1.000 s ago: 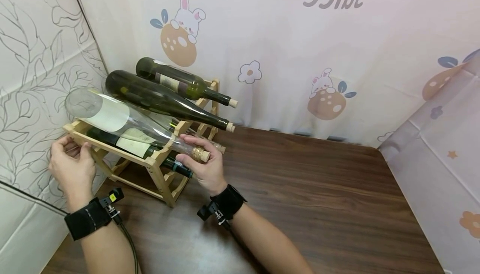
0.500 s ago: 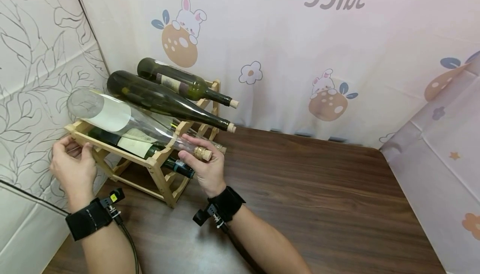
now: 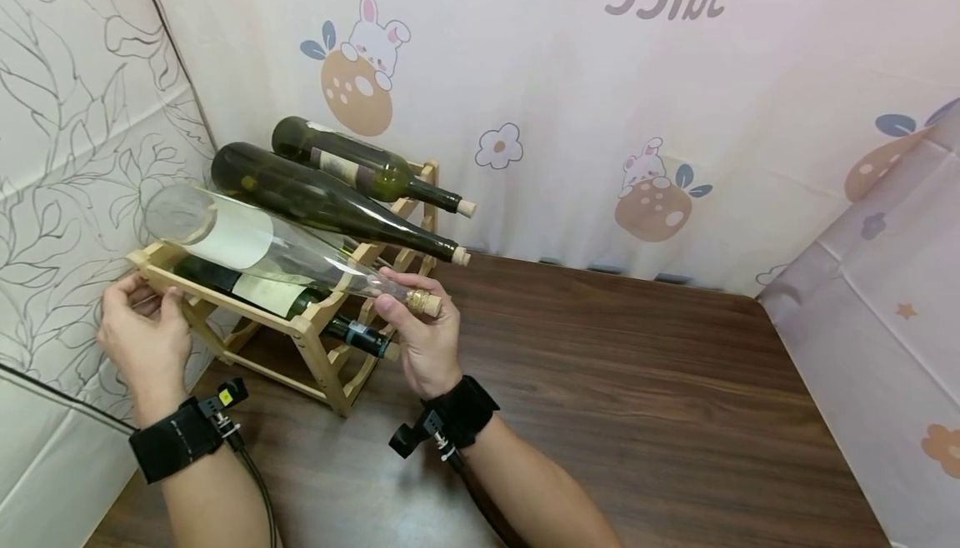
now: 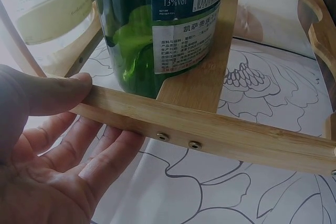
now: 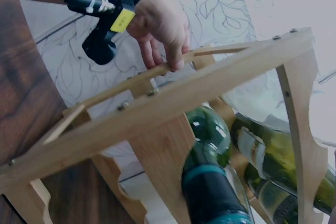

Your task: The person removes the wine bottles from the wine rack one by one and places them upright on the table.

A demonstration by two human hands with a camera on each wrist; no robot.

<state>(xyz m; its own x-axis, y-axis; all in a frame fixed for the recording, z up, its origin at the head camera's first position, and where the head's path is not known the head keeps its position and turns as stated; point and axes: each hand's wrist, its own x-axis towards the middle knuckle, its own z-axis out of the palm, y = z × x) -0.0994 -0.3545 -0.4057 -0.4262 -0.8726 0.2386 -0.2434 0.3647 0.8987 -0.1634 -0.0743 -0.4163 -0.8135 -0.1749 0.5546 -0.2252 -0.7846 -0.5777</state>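
A wooden wine rack (image 3: pixel 321 361) stands at the left, loaded with corked bottles. My left hand (image 3: pixel 146 323) grips its back corner; in the left wrist view the thumb (image 4: pixel 60 93) lies over the wooden rail (image 4: pixel 247 129) and the fingers curl underneath. Near its cork, the neck of a clear glass bottle (image 3: pixel 300 261) with a pale label is held by my right hand (image 3: pixel 427 336), thumb on the near side. That bottle lies slantwise over the rack's near top slot. Below it rests a green bottle (image 3: pixel 272 291), whose back label (image 4: pixel 184 45) shows in the left wrist view.
Two dark green bottles, a plain one (image 3: pixel 322 202) and a labelled one (image 3: pixel 360 166), lie in the farther top slots. A patterned white curtain (image 3: pixel 555 98) hangs behind the brown wooden table (image 3: pixel 637 381). Another patterned sheet (image 3: pixel 67 115) borders the left side.
My right hand has drawn the clear bottle rightward, neck first, so its base has come in from the rack's back end. My left hand and the other bottles stay put.
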